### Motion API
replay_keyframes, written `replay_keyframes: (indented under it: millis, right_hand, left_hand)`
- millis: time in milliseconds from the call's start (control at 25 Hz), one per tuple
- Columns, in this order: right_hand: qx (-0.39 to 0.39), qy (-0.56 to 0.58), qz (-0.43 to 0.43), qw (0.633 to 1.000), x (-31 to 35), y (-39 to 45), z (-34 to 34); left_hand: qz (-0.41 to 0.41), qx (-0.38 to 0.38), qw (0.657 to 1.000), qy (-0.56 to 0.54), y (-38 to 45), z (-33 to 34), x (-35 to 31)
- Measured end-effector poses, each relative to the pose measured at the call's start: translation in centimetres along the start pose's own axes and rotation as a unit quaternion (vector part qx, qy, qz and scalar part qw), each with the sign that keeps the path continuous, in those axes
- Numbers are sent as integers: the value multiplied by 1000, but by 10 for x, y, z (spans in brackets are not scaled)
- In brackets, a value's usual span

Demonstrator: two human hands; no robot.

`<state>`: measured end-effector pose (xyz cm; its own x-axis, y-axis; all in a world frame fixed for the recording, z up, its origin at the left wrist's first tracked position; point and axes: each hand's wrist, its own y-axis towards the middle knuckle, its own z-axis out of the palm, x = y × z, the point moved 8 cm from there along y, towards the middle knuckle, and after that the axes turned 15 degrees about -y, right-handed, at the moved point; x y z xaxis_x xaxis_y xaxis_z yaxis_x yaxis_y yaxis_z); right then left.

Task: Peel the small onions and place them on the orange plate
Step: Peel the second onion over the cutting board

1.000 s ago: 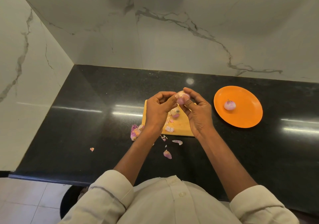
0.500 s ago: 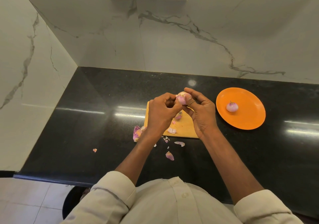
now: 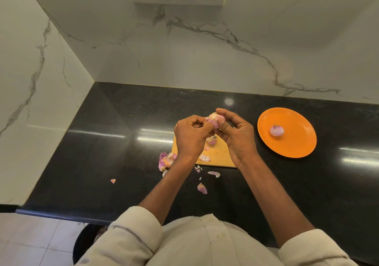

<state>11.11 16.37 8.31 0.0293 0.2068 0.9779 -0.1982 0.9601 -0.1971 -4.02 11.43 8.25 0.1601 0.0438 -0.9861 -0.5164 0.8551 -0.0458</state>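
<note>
Both hands hold one small pink onion (image 3: 214, 119) above the wooden cutting board (image 3: 217, 155). My left hand (image 3: 189, 136) pinches its left side with curled fingers. My right hand (image 3: 235, 134) grips it from the right, thumb on its front. On the board below lies another onion piece (image 3: 211, 140) and a bit of skin (image 3: 204, 158). To the right, the orange plate (image 3: 297, 144) holds one peeled onion (image 3: 276, 130).
Loose pink skins lie on the black counter: a pile (image 3: 165, 160) at the board's left corner, scraps (image 3: 202, 188) in front of it, one fleck (image 3: 113, 181) farther left. Marble walls close the back and left. The counter's front edge (image 3: 61, 216) is near my body.
The hands stay together on the onion, fingers shifting slightly on its skin. The camera has tilted, so the scene sits a little lower and to the right in view.
</note>
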Motion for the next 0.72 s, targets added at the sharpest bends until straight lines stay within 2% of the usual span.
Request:
replay_keyframes:
  millis: [120,280,480,720]
  right_hand:
    - [-7,17,15,1000,-2,-1,2]
    - [-20,32,27,999,2,-3,-3]
    - [21,90,65,994,0,-5,0]
    - [20,41,55,997,0,-7,2]
  left_hand:
    - [-15,13,1000,-19,0,-2,1]
    - [-42,146,987,-58,3,8,-1]
    - [-19,182,981,-65,11,2,-12]
    - [113,176,974,92,1,0,-25]
